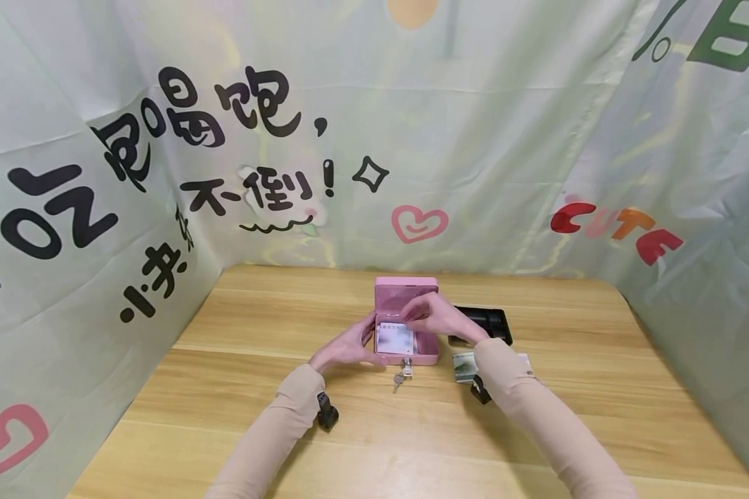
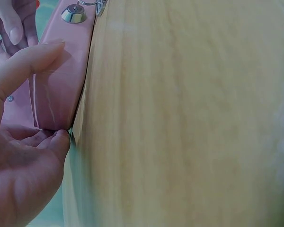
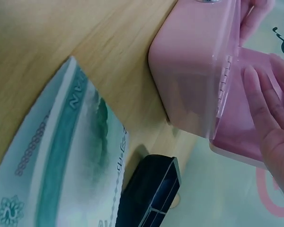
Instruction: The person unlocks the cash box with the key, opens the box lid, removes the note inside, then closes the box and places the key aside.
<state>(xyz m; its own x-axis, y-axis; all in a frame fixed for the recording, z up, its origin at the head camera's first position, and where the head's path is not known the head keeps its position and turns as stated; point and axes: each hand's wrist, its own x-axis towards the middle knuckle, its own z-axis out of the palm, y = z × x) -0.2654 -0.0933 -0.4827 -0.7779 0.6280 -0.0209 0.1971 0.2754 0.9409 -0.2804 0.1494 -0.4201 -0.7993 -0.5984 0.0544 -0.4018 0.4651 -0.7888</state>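
Note:
A pink metal box (image 1: 426, 359) stands with its lid (image 1: 406, 282) raised at the back. Inside lies a stack of pale printed paper slips (image 1: 394, 339). Keys (image 1: 398, 380) hang from the lock (image 2: 74, 14) on the box's front. My left hand (image 1: 349, 345) grips the box's left end, thumb along the front face and fingers round the side. Over the box's right part hovers my right hand (image 1: 435, 316), with loosely bent fingers (image 3: 260, 101) in front of the raised lid; nothing shows between them.
Folded green play banknotes (image 3: 80, 156) lie on the table (image 1: 256, 312) right of the box, partly under my right forearm. Behind them sits a black compartment tray (image 1: 489, 322). A printed curtain (image 1: 474, 152) surrounds the table's back and sides.

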